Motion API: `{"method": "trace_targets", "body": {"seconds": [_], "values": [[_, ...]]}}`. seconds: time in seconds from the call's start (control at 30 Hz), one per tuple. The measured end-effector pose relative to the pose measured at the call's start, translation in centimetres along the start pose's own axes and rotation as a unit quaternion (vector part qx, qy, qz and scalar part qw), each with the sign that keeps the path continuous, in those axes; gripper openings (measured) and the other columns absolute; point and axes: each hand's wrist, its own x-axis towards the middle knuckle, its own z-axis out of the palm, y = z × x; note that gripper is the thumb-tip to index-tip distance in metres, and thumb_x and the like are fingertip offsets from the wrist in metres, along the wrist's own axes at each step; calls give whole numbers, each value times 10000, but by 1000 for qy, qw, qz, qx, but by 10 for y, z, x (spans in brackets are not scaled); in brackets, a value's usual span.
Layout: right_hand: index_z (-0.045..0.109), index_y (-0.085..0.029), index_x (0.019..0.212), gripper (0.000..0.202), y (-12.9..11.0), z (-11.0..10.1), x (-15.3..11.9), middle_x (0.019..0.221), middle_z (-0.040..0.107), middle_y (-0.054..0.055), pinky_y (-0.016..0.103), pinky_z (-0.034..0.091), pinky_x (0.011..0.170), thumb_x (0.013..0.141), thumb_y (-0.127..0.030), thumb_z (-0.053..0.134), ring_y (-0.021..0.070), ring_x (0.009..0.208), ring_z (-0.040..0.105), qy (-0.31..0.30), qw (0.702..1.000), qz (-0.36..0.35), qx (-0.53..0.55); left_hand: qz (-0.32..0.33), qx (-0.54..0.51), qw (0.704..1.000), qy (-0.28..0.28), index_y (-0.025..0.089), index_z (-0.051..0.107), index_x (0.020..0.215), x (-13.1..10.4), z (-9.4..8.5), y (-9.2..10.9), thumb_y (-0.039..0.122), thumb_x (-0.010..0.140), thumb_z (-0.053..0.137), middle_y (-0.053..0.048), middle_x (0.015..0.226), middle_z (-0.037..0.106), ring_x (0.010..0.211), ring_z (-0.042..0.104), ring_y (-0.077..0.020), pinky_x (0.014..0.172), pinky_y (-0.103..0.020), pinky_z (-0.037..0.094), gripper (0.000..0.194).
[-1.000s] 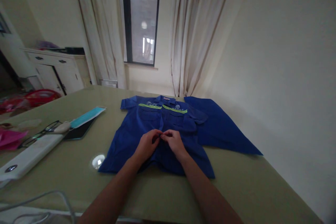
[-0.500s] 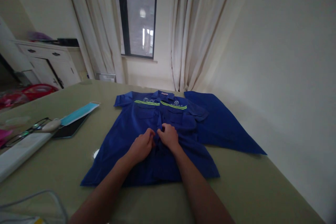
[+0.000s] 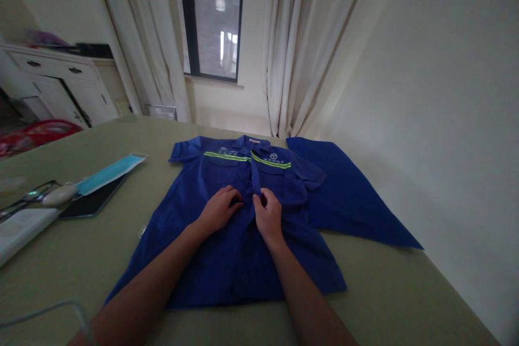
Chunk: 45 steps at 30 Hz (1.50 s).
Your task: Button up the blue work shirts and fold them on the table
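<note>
A blue short-sleeved work shirt point(image 3: 219, 173) lies front side up on the table, collar away from me, with yellow-green stripes and white lettering across its chest. My right hand point(image 3: 268, 213) pinches the edge of the front placket below the stripes, and that strip of cloth stands slightly raised. Just to its left, my left hand point(image 3: 221, 208) is closed, with curled fingertips at the other side of the front opening. The small bit of cloth between its fingers is partly hidden. Buttons under the hands are too dim to make out clearly.
Another blue cloth point(image 3: 348, 189) lies to the right, partly under the shirt's sleeve. On the left are a light blue face mask point(image 3: 109, 174), a dark tablet-like slab point(image 3: 95, 203), a computer mouse point(image 3: 60, 194), glasses and a white long object point(image 3: 24, 230). A cable point(image 3: 44, 309) curves at lower left.
My hands have moved slightly apart, the right one now holding the placket edge up and to the right. The view has shifted a little, so the shirt appears nearer.
</note>
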Motion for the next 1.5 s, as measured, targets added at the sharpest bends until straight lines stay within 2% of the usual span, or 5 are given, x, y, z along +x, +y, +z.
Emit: {"method": "trace_targets", "body": {"seconds": [0.3, 0.47, 1.0, 1.27, 1.5], "values": [[692, -206, 905, 204, -5, 0, -1, 818, 731, 38, 294, 504, 705, 903, -383, 590, 205, 750, 662, -13, 998, 38, 47, 23, -48, 996, 77, 240, 668, 919, -3, -5, 11, 259, 941, 587, -21, 938, 670, 934, 623, -214, 889, -327, 477, 86], [721, -193, 1004, 250, -2, 0, -3, 908, 762, 54, 325, 554, 768, 800, -335, 690, 227, 826, 700, -51, 993, 61, 82, 5, -70, 996, 56, 242, 688, 998, -5, -1, 7, 175, 923, 541, -25, 1000, 727, 964, 664, -210, 905, -326, 495, 178], [698, -189, 951, 197, -12, 0, -8, 852, 742, 42, 291, 534, 722, 851, -350, 645, 207, 785, 699, -22, 988, 104, 115, -7, -74, 996, 47, 239, 654, 988, -11, -4, 14, 180, 959, 504, -19, 966, 677, 901, 648, -188, 833, -316, 508, 163], [703, -186, 908, 121, -14, -2, -11, 852, 660, 44, 276, 477, 692, 857, -199, 594, 179, 740, 618, 25, 999, -9, -25, -12, -85, 993, 84, 225, 669, 1057, -12, -2, 16, 194, 953, 538, -27, 985, 676, 865, 639, -173, 810, -308, 520, 170], [742, -188, 933, 154, -14, 4, -14, 897, 685, 59, 279, 482, 716, 910, -216, 593, 184, 784, 637, -54, 998, -14, -24, 3, -87, 994, 71, 229, 710, 1009, -13, -2, 15, 184, 943, 564, -25, 975, 698, 872, 668, -170, 816, -296, 525, 166]]}}
